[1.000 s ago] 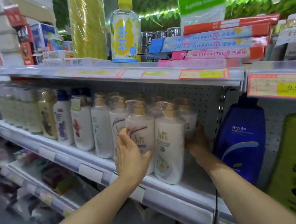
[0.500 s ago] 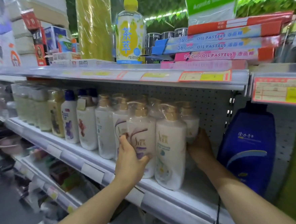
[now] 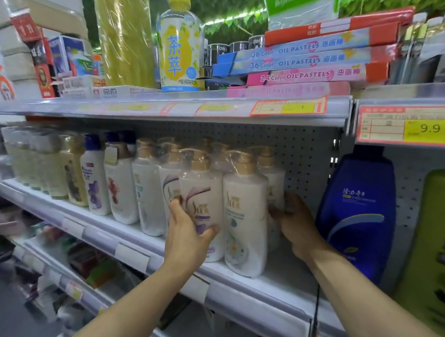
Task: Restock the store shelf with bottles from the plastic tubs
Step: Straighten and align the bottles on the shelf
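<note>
A row of white pump bottles with gold caps stands on the middle shelf (image 3: 256, 292). My left hand (image 3: 188, 239) wraps the left side of the purple-label bottle (image 3: 205, 196) at the front. To its right stands a teal-label bottle (image 3: 243, 214), free of both hands. My right hand (image 3: 296, 223) reaches behind that one and grips a rear white bottle (image 3: 273, 180) low on its body; the fingers are partly hidden. No plastic tub is in view.
A big blue bottle (image 3: 358, 211) and a green pack (image 3: 440, 253) stand to the right. More bottles (image 3: 95, 177) line the shelf leftward. Above sit oil pastel boxes (image 3: 303, 61) and a yellow tea bottle (image 3: 178, 42). A pink basin (image 3: 2, 219) lies low on the left.
Both hands stay on the same bottles, with the left fingers sliding a little higher along the purple-label bottle. The camera has moved slightly, shifting the whole shelf in view.
</note>
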A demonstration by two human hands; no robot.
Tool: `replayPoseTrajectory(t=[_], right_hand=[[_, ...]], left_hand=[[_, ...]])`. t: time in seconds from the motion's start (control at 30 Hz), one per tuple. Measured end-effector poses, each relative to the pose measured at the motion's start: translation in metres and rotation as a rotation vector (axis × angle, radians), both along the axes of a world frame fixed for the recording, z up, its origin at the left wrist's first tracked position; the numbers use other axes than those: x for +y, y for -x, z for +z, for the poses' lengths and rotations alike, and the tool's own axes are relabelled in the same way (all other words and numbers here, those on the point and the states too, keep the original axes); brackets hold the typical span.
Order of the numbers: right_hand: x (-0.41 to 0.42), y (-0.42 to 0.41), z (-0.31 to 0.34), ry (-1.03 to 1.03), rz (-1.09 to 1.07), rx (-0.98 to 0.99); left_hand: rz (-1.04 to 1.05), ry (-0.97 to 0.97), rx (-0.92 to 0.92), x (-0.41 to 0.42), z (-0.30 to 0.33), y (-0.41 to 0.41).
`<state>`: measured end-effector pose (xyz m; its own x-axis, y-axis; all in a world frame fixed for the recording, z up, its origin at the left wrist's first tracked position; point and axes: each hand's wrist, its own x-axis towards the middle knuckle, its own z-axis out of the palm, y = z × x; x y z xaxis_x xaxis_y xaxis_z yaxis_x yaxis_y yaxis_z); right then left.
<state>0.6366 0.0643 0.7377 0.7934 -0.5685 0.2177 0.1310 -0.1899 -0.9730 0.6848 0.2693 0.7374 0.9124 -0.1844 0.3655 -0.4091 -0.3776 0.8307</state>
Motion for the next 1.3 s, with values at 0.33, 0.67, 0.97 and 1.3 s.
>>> replayPoseTrajectory(t=[0.33, 0.67, 0.97, 1.3], right_hand=[[0.020, 0.013, 0.017, -0.150, 0.112, 0.001], [0.036, 0.025, 0.024, -0.210, 0.208, -0.026], [0.053, 0.040, 0.022, -0.051, 0.220, -0.043], [0.052, 0.037, 0.020, 0.190, 0.064, 0.094]], left_hand=[[-0.001, 0.010, -0.005, 0.001, 0.000, 0.002], [0.022, -0.049, -0.025, 0.000, 0.000, -0.001], [0.003, -0.081, -0.047, 0.006, 0.001, -0.002], [-0.045, -0.116, -0.077, 0.002, 0.001, -0.011]])
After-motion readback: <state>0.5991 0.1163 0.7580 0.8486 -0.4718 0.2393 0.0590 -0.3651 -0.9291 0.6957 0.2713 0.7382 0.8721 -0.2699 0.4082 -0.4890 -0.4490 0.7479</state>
